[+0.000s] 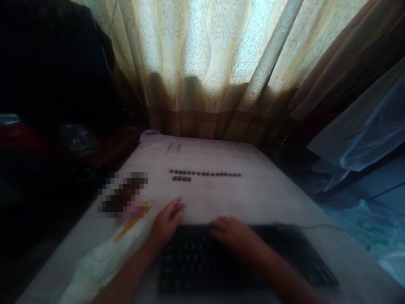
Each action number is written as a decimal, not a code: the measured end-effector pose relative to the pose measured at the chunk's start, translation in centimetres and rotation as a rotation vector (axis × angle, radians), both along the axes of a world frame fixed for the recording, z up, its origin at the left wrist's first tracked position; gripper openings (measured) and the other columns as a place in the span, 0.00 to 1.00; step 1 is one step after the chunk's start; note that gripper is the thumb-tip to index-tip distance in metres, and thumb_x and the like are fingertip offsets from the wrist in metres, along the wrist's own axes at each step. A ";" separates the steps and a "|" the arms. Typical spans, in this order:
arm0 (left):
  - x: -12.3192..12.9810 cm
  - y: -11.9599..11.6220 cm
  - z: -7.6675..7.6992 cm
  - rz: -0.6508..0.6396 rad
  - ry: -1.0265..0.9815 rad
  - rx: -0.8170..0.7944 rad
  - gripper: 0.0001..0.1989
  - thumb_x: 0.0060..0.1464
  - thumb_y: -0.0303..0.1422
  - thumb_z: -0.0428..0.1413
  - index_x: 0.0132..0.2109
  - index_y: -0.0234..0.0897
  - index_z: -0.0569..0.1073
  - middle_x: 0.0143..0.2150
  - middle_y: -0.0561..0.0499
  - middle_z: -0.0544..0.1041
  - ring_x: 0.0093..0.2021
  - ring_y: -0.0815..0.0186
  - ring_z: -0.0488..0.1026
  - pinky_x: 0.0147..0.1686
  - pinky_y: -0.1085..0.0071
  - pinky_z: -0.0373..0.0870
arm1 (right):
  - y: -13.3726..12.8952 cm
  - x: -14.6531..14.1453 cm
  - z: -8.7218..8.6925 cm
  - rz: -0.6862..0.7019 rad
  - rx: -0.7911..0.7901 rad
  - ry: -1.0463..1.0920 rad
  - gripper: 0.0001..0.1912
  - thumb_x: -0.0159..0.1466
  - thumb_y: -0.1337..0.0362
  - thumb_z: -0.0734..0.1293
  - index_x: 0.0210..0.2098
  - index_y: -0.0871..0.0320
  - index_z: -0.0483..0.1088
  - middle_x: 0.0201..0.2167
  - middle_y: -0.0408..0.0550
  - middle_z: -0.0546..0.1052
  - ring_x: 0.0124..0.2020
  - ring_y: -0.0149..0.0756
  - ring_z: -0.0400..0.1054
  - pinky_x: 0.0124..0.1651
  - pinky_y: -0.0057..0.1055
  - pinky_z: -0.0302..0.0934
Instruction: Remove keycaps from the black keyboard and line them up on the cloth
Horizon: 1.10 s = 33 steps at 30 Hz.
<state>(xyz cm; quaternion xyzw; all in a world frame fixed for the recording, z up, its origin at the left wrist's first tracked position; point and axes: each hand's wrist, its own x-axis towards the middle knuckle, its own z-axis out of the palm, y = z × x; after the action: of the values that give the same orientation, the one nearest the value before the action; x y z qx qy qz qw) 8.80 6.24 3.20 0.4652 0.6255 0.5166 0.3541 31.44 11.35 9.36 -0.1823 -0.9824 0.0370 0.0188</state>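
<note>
A black keyboard (pixel 193 257) lies on the pale cloth in front of me, blurred, with my forearms reaching over it. My right hand (pixel 232 234) is on its upper edge, fingers bent down and together; whatever they grip, if anything, is hidden. Just off the keyboard's far left corner, my left hand (pixel 169 219) rests with loosely bent fingers apart, nothing visible in them. Beyond the hands, a long row of small black keycaps (pixel 203 173) runs across the cloth. Under its left end sits a shorter row of several keycaps (pixel 182 179).
On the left lie an orange stick-like tool (pixel 131 226), a crumpled whitish cloth (pixel 95 270) and a pixelated item (pixel 122 196). The keyboard's cable (pixel 319 226) trails right. A patterned curtain (pixel 196 50) hangs behind the covered table (pixel 253 198). Dark objects stand at the left.
</note>
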 end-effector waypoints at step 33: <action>0.2 -0.2 -0.2 -0.015 0.130 0.021 0.23 0.53 0.37 0.52 0.56 0.37 0.65 0.47 0.45 0.77 0.46 0.62 0.74 0.50 0.61 0.67 | 0.7 -0.8 -1.6 -0.591 -1.068 0.677 0.07 0.55 0.63 0.66 0.33 0.58 0.66 0.26 0.41 0.71 0.28 0.31 0.67 0.33 0.30 0.65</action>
<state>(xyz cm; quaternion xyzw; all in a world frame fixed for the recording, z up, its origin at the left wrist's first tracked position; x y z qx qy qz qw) 9.03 6.08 3.02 0.5063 0.6379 0.4893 0.3119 30.67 12.00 7.71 -0.4046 -0.6790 0.5631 0.2413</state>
